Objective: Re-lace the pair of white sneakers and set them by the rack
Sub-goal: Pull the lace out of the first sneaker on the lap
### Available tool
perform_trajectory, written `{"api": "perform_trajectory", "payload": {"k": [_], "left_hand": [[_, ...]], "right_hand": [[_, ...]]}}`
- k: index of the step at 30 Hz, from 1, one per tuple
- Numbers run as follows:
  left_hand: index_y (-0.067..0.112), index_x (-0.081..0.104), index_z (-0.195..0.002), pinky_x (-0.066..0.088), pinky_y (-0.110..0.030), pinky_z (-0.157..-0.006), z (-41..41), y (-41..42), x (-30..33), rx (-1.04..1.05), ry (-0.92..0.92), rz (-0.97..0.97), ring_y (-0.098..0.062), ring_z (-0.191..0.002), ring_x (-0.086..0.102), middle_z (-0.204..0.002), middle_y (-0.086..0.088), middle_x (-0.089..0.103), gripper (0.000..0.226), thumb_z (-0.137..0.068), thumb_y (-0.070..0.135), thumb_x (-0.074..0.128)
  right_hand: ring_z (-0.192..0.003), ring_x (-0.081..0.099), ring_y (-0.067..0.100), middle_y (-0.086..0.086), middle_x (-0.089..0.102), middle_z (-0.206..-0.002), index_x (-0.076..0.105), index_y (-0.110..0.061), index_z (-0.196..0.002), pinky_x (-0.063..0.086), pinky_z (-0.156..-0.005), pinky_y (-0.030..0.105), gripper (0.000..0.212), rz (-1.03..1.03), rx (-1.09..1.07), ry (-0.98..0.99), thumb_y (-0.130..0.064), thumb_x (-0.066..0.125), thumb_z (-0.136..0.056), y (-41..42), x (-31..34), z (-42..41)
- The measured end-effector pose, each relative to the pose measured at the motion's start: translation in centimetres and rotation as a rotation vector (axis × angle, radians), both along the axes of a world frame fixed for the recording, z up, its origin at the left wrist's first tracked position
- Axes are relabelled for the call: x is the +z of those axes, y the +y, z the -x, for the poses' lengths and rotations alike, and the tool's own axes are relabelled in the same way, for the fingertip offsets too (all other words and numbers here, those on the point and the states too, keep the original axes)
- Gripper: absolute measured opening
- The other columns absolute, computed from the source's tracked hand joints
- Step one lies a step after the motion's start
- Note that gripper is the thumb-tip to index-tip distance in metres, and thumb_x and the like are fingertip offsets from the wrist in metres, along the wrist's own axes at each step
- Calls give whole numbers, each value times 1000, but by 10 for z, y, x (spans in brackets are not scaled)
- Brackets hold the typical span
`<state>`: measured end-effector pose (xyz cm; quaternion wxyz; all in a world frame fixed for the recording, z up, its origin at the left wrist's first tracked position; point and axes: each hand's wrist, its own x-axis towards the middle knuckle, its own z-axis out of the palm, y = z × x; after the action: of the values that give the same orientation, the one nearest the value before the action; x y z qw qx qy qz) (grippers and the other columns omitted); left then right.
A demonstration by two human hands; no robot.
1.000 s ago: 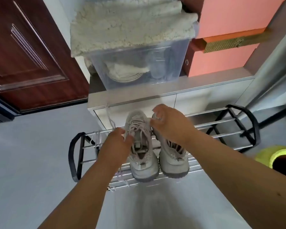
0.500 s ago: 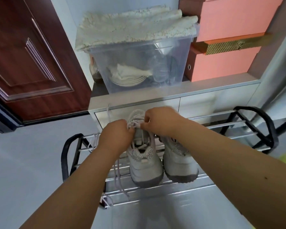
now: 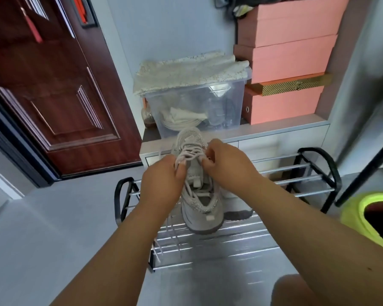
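Observation:
A white sneaker (image 3: 199,206) is lifted above the metal shoe rack (image 3: 296,177), toe pointing away from me, heel toward me. My left hand (image 3: 161,184) pinches its white lace (image 3: 186,154) on the left side. My right hand (image 3: 226,164) pinches the lace on the right side near the top eyelets. Loose lace ends (image 3: 170,235) dangle below my left wrist. The second sneaker (image 3: 237,212) rests on the rack behind the first, mostly hidden; only its grey sole edge shows.
A clear plastic bin (image 3: 197,107) topped with a folded cream mat sits on a white cabinet (image 3: 274,138) behind the rack. Pink boxes (image 3: 285,62) are stacked at right. A dark wooden door (image 3: 42,85) stands left. A neon yellow object (image 3: 367,217) lies on the floor at right.
The left sneaker has risen off the rack into both hands. The view has tilted up, showing more wall and boxes.

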<state>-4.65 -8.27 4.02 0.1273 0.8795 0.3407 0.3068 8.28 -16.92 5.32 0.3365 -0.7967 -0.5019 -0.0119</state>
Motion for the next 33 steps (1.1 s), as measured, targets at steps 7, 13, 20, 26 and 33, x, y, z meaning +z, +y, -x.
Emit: {"api": "perform_trajectory", "payload": {"k": [7,13,20,26,33], "left_hand": [[17,43,-75,25,-32,-56,53,-74,12,1,9,-33,-19,-63,46,-61,7,42,29,-98,34,40],[20,43,-75,26,-26,-50,104,-125,-7,-66,44,-46,-7,-55,41,-60,10,41,28,-97,37,42],[20,44,-81,35,-28,-59,144,-164,-38,-102,149,57,-13,-65,49,-69,9,47,25,-96,40,44],[28,38,-79,34,-24,-57,152,-180,-52,-140,263,154,-6,-65,45,-67,11,45,23,-95,42,47],[30,40,-71,37,-28,-59,148,-183,-50,-112,246,193,-5,-65,47,-67,10,50,27,-92,43,50]], "right_hand": [[-72,51,16,-9,51,-73,47,-23,-86,39,-62,31,15,-35,54,45,-33,57,-89,-86,9,47],[-71,55,13,-3,61,-78,56,-16,-86,40,-59,20,13,-81,87,125,-28,60,-91,-151,-5,81],[-69,53,11,-6,58,-77,56,-18,-87,38,-55,21,7,60,107,92,-23,59,-91,-193,-30,116],[-76,52,7,-12,58,-89,52,-32,-94,36,-54,11,2,268,86,35,-31,52,-93,-219,-34,129],[-75,58,3,-17,59,-79,49,-41,-86,53,-68,37,12,264,37,127,-41,59,-78,-209,-53,118]]}}
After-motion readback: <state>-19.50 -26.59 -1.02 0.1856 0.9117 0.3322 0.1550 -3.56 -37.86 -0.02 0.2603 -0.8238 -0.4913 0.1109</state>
